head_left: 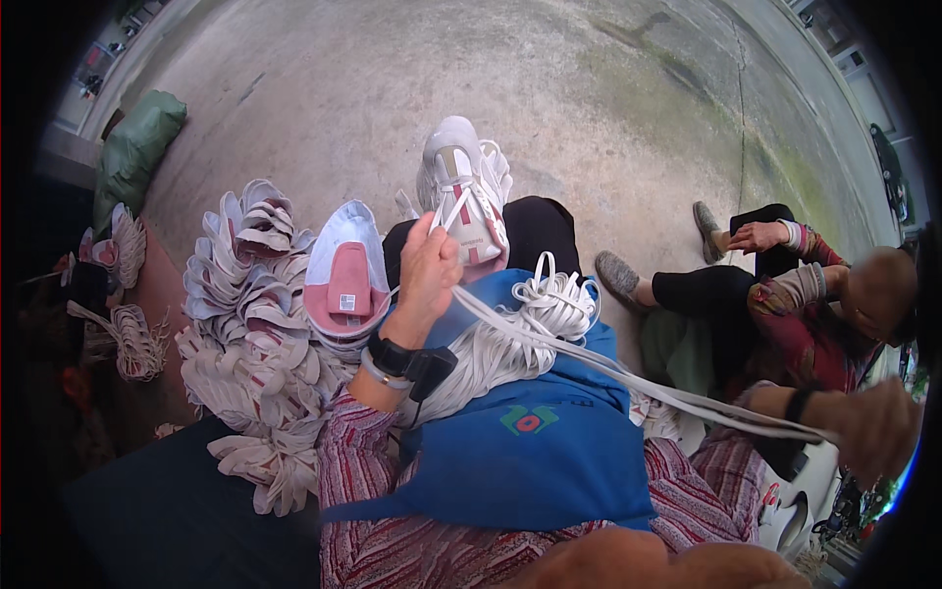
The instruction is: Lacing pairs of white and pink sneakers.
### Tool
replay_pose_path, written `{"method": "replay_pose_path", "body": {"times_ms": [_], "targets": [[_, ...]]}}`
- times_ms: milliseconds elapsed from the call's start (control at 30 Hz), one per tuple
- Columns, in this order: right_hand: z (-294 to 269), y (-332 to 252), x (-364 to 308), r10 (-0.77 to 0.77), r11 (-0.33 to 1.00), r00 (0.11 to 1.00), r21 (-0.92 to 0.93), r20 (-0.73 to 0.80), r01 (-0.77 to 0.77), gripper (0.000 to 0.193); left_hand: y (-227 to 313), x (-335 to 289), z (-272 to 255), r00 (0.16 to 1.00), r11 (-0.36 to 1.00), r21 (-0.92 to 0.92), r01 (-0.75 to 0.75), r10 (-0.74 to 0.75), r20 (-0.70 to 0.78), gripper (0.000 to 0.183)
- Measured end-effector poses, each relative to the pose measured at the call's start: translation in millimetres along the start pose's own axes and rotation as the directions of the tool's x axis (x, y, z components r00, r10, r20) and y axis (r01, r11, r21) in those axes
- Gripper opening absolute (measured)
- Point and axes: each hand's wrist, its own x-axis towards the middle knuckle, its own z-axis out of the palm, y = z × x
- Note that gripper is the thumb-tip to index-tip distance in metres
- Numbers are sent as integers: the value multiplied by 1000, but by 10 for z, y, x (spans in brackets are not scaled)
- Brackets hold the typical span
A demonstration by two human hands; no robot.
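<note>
A white and pink sneaker upper (pixel 481 231), its front partly laced, rests toe-away at my knees. Just in front of it, my left hand (pixel 429 275) is closed on white shoelace (pixel 628 376). From there the lace stretches in parallel strands across my lap to the right. Its far end is in my right hand (pixel 873 432), out at the right side and smeared by motion, though it looks closed on the strands. On my blue apron (pixel 535 442) lies a thick bundle of white shoelaces (pixel 510 344), looped at its far end.
Left of my lap are piled several white and pink shoe uppers (pixel 260 304), beside one with a pink tongue (pixel 348 270). More laces (pixel 132 344) lie farther left. A green sack (pixel 142 147) stands on the concrete floor (pixel 324 88). Another person (pixel 785 285) sits close on the right.
</note>
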Motion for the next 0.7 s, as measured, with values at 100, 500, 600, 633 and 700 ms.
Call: {"method": "replay_pose_path", "body": {"times_ms": [100, 500, 600, 633, 700], "targets": [[-323, 656, 34, 463, 873, 883, -211, 74, -440, 13, 149, -99, -145, 1000, 962, 273, -19, 13, 24, 36], [-721, 2913, -259, 488, 750, 703, -164, -518, -641, 28, 102, -392, 425, 914, 887, 456, 79, -247, 322, 27], [-653, 2698, 90, 811, 581, 273, 657, -518, -480, 22, 54, -482, 542, 841, 874, 466, 138, -352, 411, 30], [-736, 2701, -9, 829, 559, 286, 723, -480, -406, 21, -24, -499, 591, 806, 832, 552, 46, -358, 472, 29], [-786, 2647, -94, 802, 593, 355, 710, -480, -381, 23, -88, -551, 553, 740, 809, 587, 44, -421, 524, 31]]}}
